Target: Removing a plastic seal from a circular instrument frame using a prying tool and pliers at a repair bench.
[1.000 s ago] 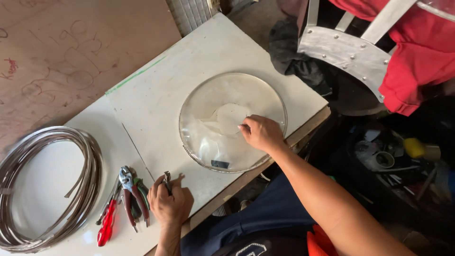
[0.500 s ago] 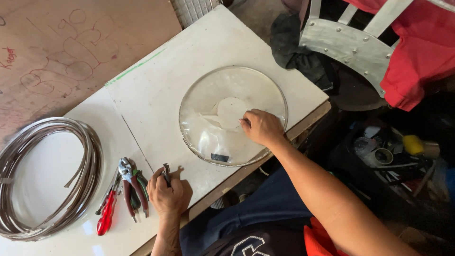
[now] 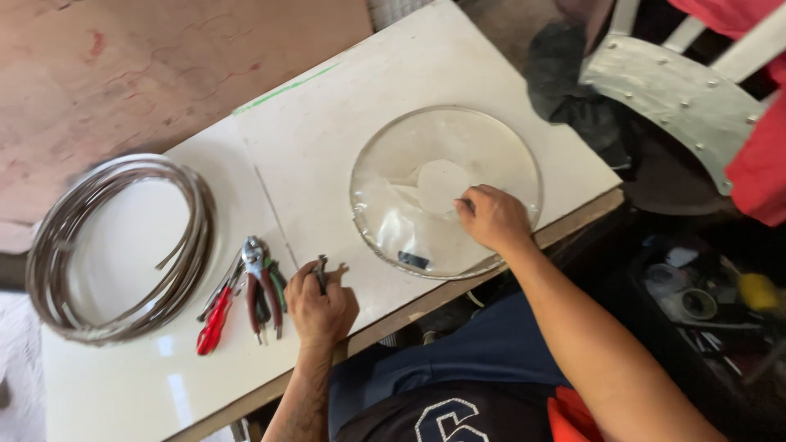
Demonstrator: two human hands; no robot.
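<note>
Right now I read the step as steadying the clear round disc (image 3: 409, 155) on the worktop (image 3: 327, 123) with a small tool held ready.

Disc location: flat on the white worktop at about 2 o'clock from the left hand. Its near rim sits right at the worktop's front edge, maybe slightly over it.

Right hand (image 3: 494, 217): on the disc at its 4 o'clock side, fingers curled, with the fingertips pressing down just beside the pale round patch (image 3: 440, 184) at the disc's centre. It grips nothing, only touching and pinning. A small dark tag (image 3: 413, 260) shows at the disc's 6 o'clock, apart from the fingers.

Left hand (image 3: 321, 307): clenched on a small metal tool (image 3: 321, 266), whose tip pokes out at 12 o'clock from the fist. I can't tell exactly what kind of tool it is. The heel of the hand rests on the worktop, apart from the disc.

A bunch of pliers (image 3: 260, 282) lies just beside the left hand at 9 o'clock, with a red-handled tool (image 3: 214, 321) past that. A coil of grey wire (image 3: 196, 229) lies farther out at 9 to 10 o'clock.

My judgement is that any next move calls for keeping the disc pinned flat so it doesn't slip off the front edge. It also means bringing the tool across to 2 o'clock without scraping the clear face.
</note>
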